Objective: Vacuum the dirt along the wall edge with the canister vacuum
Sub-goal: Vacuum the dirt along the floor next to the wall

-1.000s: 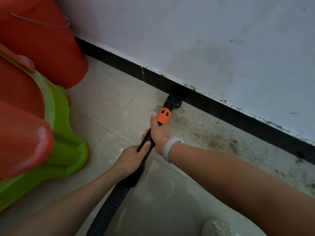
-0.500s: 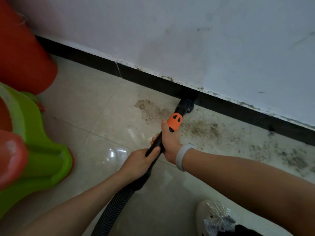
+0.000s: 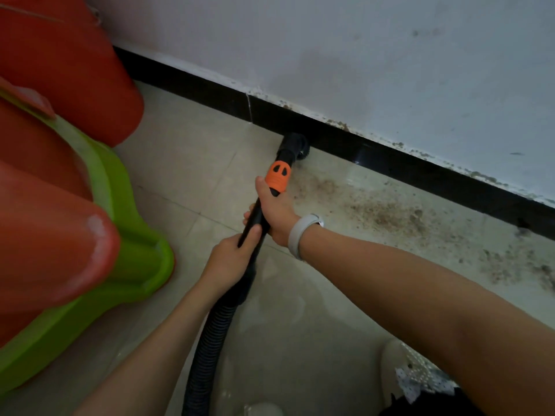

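Note:
A black vacuum wand with an orange collar [image 3: 278,176] ends in a round black nozzle [image 3: 294,146] pressed against the black baseboard [image 3: 390,160]. My right hand [image 3: 274,211] grips the wand just below the collar; a white band sits on that wrist. My left hand [image 3: 231,256] holds the wand lower down, where the ribbed black hose [image 3: 210,340] begins. Brown dirt [image 3: 387,216] is scattered over the pale tiles to the right of the nozzle, along the wall edge. The canister is out of sight.
Red plastic tubs [image 3: 60,64] and a green plastic stool [image 3: 135,259] crowd the left side. A white, stained wall [image 3: 360,55] rises above the baseboard. My decorated shoe [image 3: 420,376] shows at the bottom right.
The nozzle has slid left along the baseboard, past the brown patch it was beside half a second ago. Both hands keep their hold on the wand.

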Action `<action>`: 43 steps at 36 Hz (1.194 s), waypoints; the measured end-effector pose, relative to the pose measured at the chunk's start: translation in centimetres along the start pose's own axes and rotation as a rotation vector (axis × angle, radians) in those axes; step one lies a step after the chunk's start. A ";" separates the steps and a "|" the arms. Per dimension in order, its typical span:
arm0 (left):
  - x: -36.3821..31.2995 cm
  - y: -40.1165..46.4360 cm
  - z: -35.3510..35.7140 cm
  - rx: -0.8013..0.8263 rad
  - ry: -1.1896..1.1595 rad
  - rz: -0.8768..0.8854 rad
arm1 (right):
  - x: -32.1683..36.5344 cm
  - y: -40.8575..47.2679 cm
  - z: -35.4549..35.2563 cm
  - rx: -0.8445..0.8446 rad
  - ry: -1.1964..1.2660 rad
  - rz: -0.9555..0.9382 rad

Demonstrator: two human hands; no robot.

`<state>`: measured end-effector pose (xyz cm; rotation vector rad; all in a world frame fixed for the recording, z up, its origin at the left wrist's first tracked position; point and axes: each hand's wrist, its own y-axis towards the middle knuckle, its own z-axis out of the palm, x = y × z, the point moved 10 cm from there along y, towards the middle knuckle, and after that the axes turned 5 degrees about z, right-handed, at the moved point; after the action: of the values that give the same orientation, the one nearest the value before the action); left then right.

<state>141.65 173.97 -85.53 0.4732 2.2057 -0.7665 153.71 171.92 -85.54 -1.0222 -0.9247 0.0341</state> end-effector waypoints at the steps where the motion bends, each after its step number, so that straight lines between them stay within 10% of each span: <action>1: 0.6 0.1 -0.7 -0.022 0.004 -0.015 | -0.2 0.3 1.0 0.015 -0.014 0.010; 26: 6.1 -7.3 -2.0 0.033 0.068 -0.171 | -8.2 -4.0 2.8 -0.012 0.026 0.105; 43: 1.5 1.0 -3.7 0.002 0.180 -0.105 | -1.5 1.8 3.7 0.013 -0.002 0.103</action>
<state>139.21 177.25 -85.01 0.4447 2.4131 -0.8082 150.95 174.98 -87.15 -1.0574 -0.8717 0.1272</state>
